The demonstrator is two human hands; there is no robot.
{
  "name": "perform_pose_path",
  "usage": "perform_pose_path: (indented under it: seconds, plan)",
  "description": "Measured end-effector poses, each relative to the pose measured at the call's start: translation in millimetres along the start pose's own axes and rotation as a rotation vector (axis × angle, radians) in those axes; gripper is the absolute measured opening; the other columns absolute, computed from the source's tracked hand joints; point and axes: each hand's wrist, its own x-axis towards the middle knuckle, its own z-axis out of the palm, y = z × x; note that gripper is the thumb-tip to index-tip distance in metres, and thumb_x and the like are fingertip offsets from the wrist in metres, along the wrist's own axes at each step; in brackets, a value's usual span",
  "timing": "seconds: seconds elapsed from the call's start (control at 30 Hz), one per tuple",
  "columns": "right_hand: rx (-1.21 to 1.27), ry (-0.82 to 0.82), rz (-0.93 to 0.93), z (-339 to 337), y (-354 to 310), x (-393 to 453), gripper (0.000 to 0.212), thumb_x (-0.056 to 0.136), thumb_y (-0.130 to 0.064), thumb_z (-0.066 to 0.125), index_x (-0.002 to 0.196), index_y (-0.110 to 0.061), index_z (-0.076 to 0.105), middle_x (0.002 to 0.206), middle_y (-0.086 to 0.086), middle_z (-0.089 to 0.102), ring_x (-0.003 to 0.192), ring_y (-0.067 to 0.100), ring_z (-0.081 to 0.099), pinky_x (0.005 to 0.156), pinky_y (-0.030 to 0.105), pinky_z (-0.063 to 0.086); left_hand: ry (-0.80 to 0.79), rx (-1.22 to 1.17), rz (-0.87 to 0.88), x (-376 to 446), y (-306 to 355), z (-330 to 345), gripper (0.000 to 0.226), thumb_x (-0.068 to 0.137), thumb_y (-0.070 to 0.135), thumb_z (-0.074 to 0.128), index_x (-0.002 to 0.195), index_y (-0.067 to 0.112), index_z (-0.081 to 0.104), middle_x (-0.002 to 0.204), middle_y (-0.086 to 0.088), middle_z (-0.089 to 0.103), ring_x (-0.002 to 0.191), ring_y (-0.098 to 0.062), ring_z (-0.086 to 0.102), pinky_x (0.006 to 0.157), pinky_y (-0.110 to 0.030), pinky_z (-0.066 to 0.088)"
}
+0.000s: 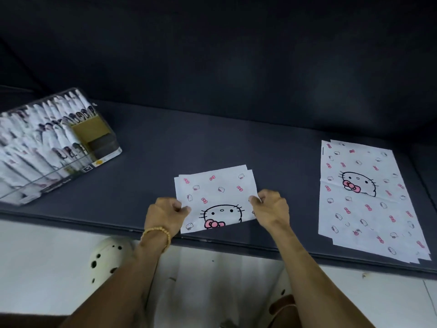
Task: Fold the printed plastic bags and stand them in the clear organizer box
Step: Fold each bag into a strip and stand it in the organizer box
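Observation:
A white plastic bag (216, 195) printed with a cat face and pink bows lies folded in half on the dark seat cushion (146, 162), near its front edge. My left hand (165, 215) pinches its left edge and my right hand (272, 207) pinches its right edge. A stack of flat unfolded bags (364, 197) of the same print lies at the right. At the far left the clear organizer box (104, 159) holds several folded bags (42, 138) standing in rows, with one compartment near its right end showing brown and dark.
The dark backrest (236, 67) rises behind the cushion. Below the cushion's front edge is a pale floor (35, 268) with a cream clog shoe (106, 256) near my left forearm and a brown shoe (283, 306) near my right forearm.

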Motion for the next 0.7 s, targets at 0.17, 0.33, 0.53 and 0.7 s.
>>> perform_pose_path:
  seconds: [0.17,0.33,0.53,0.7]
  plan:
    - [-0.140,-0.026,-0.030,3,-8,6,0.024,0.097,-0.037,0.053,0.092,-0.014,0.058,0.084,0.008,0.071,0.085,0.029,0.067,0.078,0.038,0.056,0.028,0.163,-0.058,-4,0,-4,0.017,0.081,0.037,0.073,0.073,0.026,0.063,0.086,-0.003,0.069,0.083,-0.025,0.065,0.080,-0.033,0.054]
    - [-0.194,-0.021,-0.079,6,-11,9,0.023,0.098,-0.036,0.053,0.089,-0.014,0.054,0.082,0.007,0.070,0.082,0.029,0.068,0.076,0.039,0.057,0.176,0.260,0.083,-9,-2,0,0.032,0.079,0.029,0.072,0.097,0.023,0.047,0.093,0.003,0.054,0.085,-0.021,0.053,0.069,-0.032,0.044]
    - [-0.161,-0.020,-0.089,9,-14,16,0.024,0.097,-0.035,0.055,0.085,-0.015,0.054,0.079,0.007,0.069,0.079,0.029,0.070,0.076,0.039,0.058,-0.106,0.471,0.656,-5,-17,14,0.053,0.091,0.004,0.047,0.139,0.026,0.048,0.153,0.009,0.032,0.148,-0.011,0.013,0.115,-0.028,0.028]
    - [-0.285,0.120,-0.127,9,-17,12,0.021,0.093,-0.034,0.062,0.098,-0.014,0.058,0.093,0.007,0.070,0.089,0.029,0.065,0.075,0.038,0.055,-0.198,0.491,0.647,-3,-29,14,0.055,0.098,0.050,0.041,0.149,0.031,0.032,0.160,0.017,0.010,0.138,0.002,-0.020,0.117,-0.023,0.019]
